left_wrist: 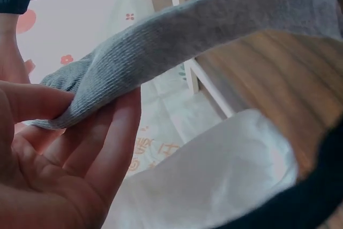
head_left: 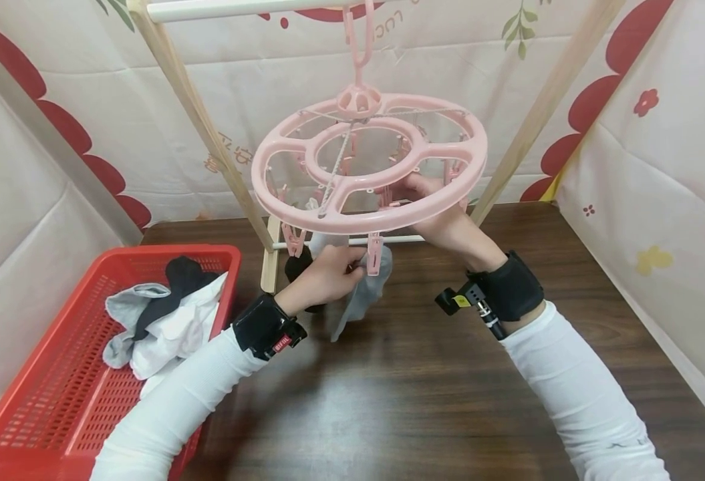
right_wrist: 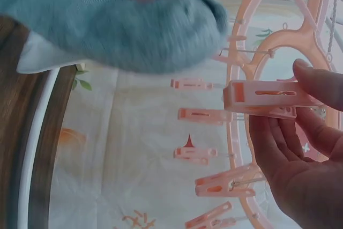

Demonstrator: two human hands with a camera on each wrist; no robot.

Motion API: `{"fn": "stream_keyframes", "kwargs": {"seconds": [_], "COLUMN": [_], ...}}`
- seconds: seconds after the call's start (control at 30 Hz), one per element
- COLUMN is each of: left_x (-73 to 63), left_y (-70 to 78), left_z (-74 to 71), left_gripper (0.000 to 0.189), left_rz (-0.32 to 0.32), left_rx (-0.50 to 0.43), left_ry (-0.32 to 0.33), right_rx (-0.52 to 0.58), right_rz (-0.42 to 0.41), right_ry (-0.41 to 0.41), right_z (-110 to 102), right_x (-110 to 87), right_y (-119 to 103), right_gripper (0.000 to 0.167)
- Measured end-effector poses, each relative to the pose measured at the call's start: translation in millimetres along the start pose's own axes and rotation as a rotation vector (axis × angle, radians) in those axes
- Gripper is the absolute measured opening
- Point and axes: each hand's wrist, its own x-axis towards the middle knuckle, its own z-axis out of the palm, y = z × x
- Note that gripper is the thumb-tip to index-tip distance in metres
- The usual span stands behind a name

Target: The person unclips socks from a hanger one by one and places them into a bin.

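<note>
My left hand [head_left: 330, 272] pinches a grey sock [head_left: 369, 284] by one end below the pink round drying hanger [head_left: 367, 219]. In the left wrist view the thumb and fingers fold over the ribbed grey cloth [left_wrist: 134, 60]. My right hand [head_left: 442, 217] reaches under the hanger's right side, partly hidden by its ring. In the right wrist view that hand [right_wrist: 300, 148] pinches a pink clothespin [right_wrist: 273, 94] between thumb and fingers; the sock lies near it, apart from the pin. A white sock [left_wrist: 214, 170] and a black sock [head_left: 297, 264] are behind the left hand.
A red basket [head_left: 108, 252] at left holds grey, black and white socks [head_left: 178, 327]. The hanger hangs from a white rod [head_left: 238, 8] on a wooden frame [head_left: 198, 127]. More pink clothespins [right_wrist: 203, 115] dangle from its ring. Printed cloth walls stand around the brown table [head_left: 400, 387].
</note>
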Motion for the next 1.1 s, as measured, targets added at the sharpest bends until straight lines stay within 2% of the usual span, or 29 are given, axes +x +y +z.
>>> {"fn": "stream_keyframes", "kwargs": {"seconds": [0.23,0.37,0.43,0.53,0.67,0.77,0.97,1.1], "left_x": [-13.9,-21.1,-24.6,-30.5,-38.7,-44.3,-55.0,-65.8], "left_y": [-9.3,-9.3,-8.1,-5.5,-0.8,2.5,2.3,0.1], "left_z": [6.4,5.9,4.0,0.4,-4.8,-9.1,-17.0,-26.6], "left_gripper": [0.022,0.021,0.021,0.023,0.027,0.026,0.026,0.02], "left_rz": [0.075,0.094,0.096,0.085,0.083,0.101,0.123,0.085], "left_rx": [-0.019,-0.038,-0.029,-0.02,-0.023,-0.023,-0.025,-0.051], "left_ry": [0.001,-0.014,-0.016,-0.01,0.013,0.025,0.043,0.037], "right_rx": [-0.117,-0.084,-0.041,-0.043,-0.111,-0.121,-0.162,-0.188], "right_rz": [0.073,0.108,0.143,0.214,0.317,0.369,0.411,0.438], "right_ry": [0.133,0.165,0.148,0.111,0.063,0.03,0.008,-0.021], "right_z": [1.8,4.1,4.9,7.0,12.6,17.7,23.4,24.4], "right_x": [6.5,6.3,1.9,-7.9,-25.0,-38.8,-65.0,-80.7], "right_y": [9.6,16.4,20.5,28.4,43.9,56.9,77.6,85.0], "right_gripper": [0.034,0.041,0.048,0.051,0.049,0.047,0.037,0.034]}}
